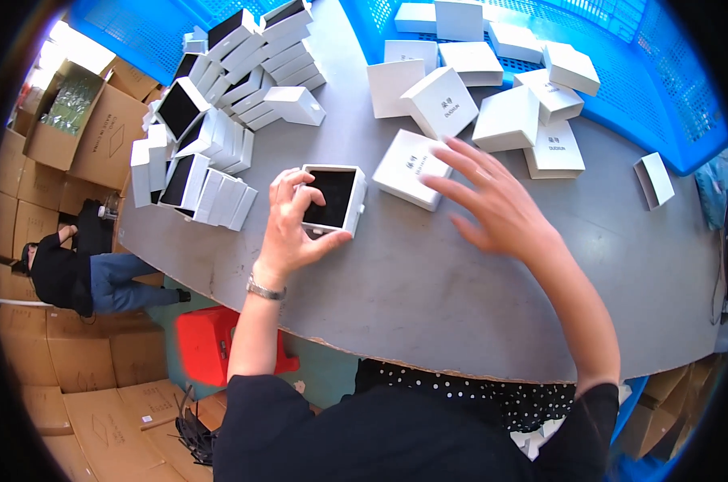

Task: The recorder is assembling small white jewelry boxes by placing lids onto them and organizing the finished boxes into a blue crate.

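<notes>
Over the grey table (pixel 428 289), the left hand (pixel 288 229) had its thumb and fingers clamped on the sides of an open white box (pixel 340 193) with a black lining, while the right hand (pixel 501 205), just to the right, held its fingers spread apart at the edge of a white box with a printed top (pixel 404 170), whether touching it I could not tell. Farther back, more open boxes (pixel 219 193) stood crowded in rows on the left, and a loose heap of white boxes (pixel 505 116) lay on the right by a blue crate (pixel 669 104).
</notes>
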Motion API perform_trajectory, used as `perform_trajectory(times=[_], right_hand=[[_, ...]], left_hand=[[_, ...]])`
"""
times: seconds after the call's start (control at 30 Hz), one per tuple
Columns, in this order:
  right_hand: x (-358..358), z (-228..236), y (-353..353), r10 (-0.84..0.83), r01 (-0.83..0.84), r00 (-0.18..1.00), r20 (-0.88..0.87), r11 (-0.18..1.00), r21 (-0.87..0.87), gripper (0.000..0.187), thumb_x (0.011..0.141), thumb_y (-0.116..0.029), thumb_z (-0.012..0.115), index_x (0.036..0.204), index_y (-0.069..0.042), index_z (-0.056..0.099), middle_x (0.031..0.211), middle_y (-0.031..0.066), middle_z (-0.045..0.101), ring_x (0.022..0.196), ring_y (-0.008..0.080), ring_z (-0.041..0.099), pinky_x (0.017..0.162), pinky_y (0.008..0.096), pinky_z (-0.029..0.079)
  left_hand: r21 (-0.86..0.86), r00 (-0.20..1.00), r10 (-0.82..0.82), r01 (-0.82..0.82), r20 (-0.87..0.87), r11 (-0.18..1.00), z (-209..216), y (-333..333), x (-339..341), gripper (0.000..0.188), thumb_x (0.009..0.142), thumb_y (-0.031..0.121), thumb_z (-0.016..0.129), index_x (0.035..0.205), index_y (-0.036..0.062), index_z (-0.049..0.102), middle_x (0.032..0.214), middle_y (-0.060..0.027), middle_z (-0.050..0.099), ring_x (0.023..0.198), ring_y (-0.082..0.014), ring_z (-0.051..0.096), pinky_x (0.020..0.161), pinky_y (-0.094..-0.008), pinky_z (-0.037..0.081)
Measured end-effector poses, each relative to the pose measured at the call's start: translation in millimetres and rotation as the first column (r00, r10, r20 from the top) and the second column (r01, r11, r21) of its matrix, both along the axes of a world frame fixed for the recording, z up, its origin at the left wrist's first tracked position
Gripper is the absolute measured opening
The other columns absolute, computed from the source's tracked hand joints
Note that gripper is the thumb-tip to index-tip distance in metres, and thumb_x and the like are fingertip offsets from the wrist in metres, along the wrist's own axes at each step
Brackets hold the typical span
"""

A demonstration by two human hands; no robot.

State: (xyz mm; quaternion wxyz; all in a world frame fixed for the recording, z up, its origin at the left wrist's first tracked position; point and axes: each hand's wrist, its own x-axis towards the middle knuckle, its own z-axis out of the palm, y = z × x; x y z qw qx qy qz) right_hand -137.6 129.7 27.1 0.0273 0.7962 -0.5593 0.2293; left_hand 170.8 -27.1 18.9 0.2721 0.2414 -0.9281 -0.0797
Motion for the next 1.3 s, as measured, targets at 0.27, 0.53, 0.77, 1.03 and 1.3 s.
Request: perform_trajectory(times=[0.27, 0.53, 0.77, 1.03, 1.3], right_hand=[[61, -12, -20, -0.240, 0.303, 0.891, -0.385, 0.947, 0.110, 0.075, 0.086, -0.036, 0.071, 0.148, -0.002, 0.046, 0.135, 0.0196, 0.056, 0.121, 0.0331, 0.052, 0.106, 0.0423, 0.041], [54, 41, 63, 0.190, -0.044, 0.897, -0.399, 0.937, 0.346, 0.103, 0.071, -0.051, 0.084, 0.154, -0.009, 0.040, 0.141, 0.0146, 0.050, 0.136, 0.0344, 0.043, 0.110, 0.0523, 0.033], [21, 20, 81, -0.075, 0.128, 0.990, -0.121, 0.839, 0.529, 0.118, 0.061, -0.043, 0.092, 0.157, -0.009, 0.031, 0.150, 0.0174, 0.043, 0.143, 0.0381, 0.035, 0.108, 0.0508, 0.040], [11, -16, 114, -0.214, 0.129, 0.942, 0.260, 0.943, 0.307, 0.104, 0.060, -0.024, 0.089, 0.150, -0.003, 0.042, 0.134, 0.0229, 0.050, 0.128, 0.0449, 0.043, 0.109, 0.0501, 0.044], [6, -22, 125, -0.176, 0.109, 0.946, 0.274, 0.964, 0.241, 0.097, 0.057, -0.020, 0.087, 0.145, -0.003, 0.049, 0.132, 0.0226, 0.052, 0.126, 0.0449, 0.045, 0.109, 0.0508, 0.043]], left_hand=[[0.174, 0.930, 0.367, -0.363, 0.011, 0.915, -6, 49, 12, 0.054, 0.068, 0.030, 0.084, 0.108, 0.0077, 0.056, 0.134, -0.0291, 0.047, 0.126, -0.0458, 0.047, 0.103, -0.0535, 0.041], [0.273, 0.976, 0.081, -0.024, -0.202, 0.962, -7, 73, 1, 0.061, 0.059, 0.020, 0.087, 0.111, 0.0068, 0.057, 0.139, -0.0246, 0.048, 0.131, -0.0404, 0.048, 0.106, -0.0481, 0.043], [0.451, 0.976, 0.068, 0.034, -0.208, 0.892, -20, 112, 1, 0.062, 0.056, 0.017, 0.086, 0.110, 0.0083, 0.056, 0.138, -0.0251, 0.048, 0.128, -0.0403, 0.049, 0.105, -0.0488, 0.044], [0.443, 0.967, -0.243, 0.253, -0.081, 0.860, -35, 126, -49, 0.060, 0.060, 0.010, 0.085, 0.113, 0.0110, 0.056, 0.143, -0.0201, 0.041, 0.132, -0.0409, 0.042, 0.109, -0.0473, 0.038], [0.667, 0.868, -0.395, 0.487, -0.300, 0.563, -36, 129, -66, 0.087, 0.064, 0.014, 0.079, 0.140, 0.0095, 0.039, 0.142, -0.0181, 0.041, 0.134, -0.0362, 0.039, 0.113, -0.0470, 0.034]])
